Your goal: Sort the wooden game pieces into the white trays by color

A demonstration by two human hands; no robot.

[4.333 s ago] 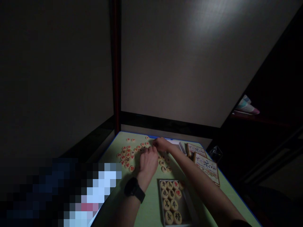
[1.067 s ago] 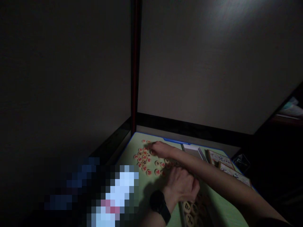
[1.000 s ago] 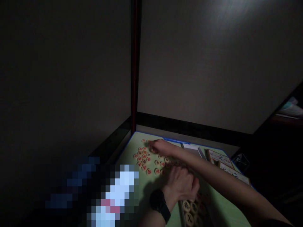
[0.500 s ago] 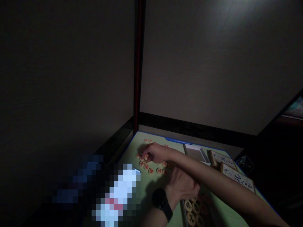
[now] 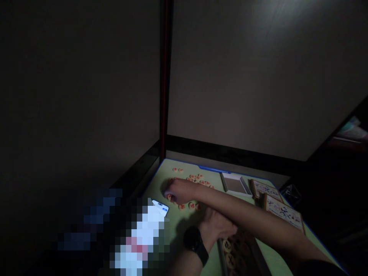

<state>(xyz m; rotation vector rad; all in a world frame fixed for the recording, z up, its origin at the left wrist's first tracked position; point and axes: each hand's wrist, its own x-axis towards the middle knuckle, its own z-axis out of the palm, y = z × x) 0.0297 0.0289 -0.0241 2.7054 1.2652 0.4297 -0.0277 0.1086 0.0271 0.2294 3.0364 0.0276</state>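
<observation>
My right hand point(image 5: 179, 191) reaches across the green tabletop, its fingers curled down at a red-marked Chinese chess piece point(image 5: 169, 197) by the fingertips. More red-marked pieces point(image 5: 191, 206) lie just below that hand, and another loose group point(image 5: 202, 183) lies beyond the wrist. My left hand point(image 5: 218, 223), with a black watch point(image 5: 193, 239) on the wrist, is under the right forearm; its fingers are largely hidden. Close below it stands an open box point(image 5: 222, 256) of round wooden pieces, several with dark characters.
An open white box lid or tray point(image 5: 237, 184) lies at the back of the table. To its right are two printed boxes point(image 5: 283, 211). A lit phone point(image 5: 161, 207), mostly blurred out, lies at the left. Walls rise behind the table and along its left.
My right hand has moved slightly left and nearer, uncovering pieces behind its wrist. My left hand has barely moved. The view has shifted a little.
</observation>
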